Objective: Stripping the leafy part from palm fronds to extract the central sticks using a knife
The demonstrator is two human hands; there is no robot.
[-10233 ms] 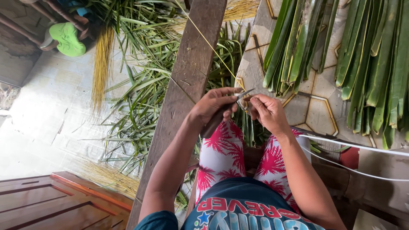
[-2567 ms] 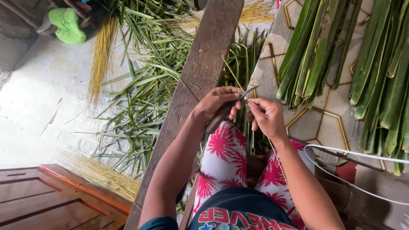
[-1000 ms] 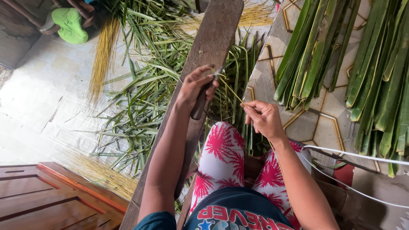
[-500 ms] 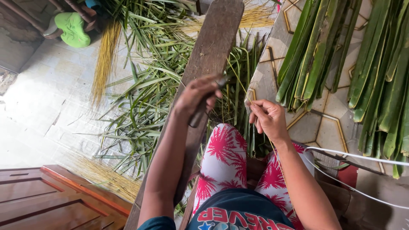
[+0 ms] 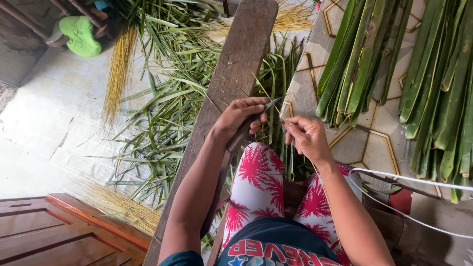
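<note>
Head view, looking down over the lap of a seated person. Far left: pale concrete floor (image 5: 44,123), with a green sandal (image 5: 80,34) at the top edge and the corner of a reddish wooden panel (image 5: 59,234) at the bottom. Next right, a bundle of dry yellow leaf ribs (image 5: 118,79) lies lengthwise on the floor; a second loose heap of the same ribs (image 5: 120,209) lies lower down, near the panel. A wide scatter of stripped green palm leaflets (image 5: 167,113) covers the floor beside and under a long weathered wooden plank (image 5: 236,64), which runs diagonally from the top centre down toward the person's left side. Left hand (image 5: 239,118) sits over the plank's right edge, fingers closed around the handle of a small knife (image 5: 256,120), blade pointing up and to the right. The blade tip meets a thin yellowish leaf midrib (image 5: 268,96), which slants up to the left from the right hand (image 5: 305,138); that hand's fingers pinch the rib's lower end, just beside the knife tip. Both hands hover above knees in red-and-white palm-print cloth (image 5: 258,182). Right side: patterned tile floor (image 5: 369,138) carrying two bundles of broad green palm leaf strips (image 5: 354,59), laid roughly parallel. A white cord (image 5: 414,180) crosses the lower right.
</note>
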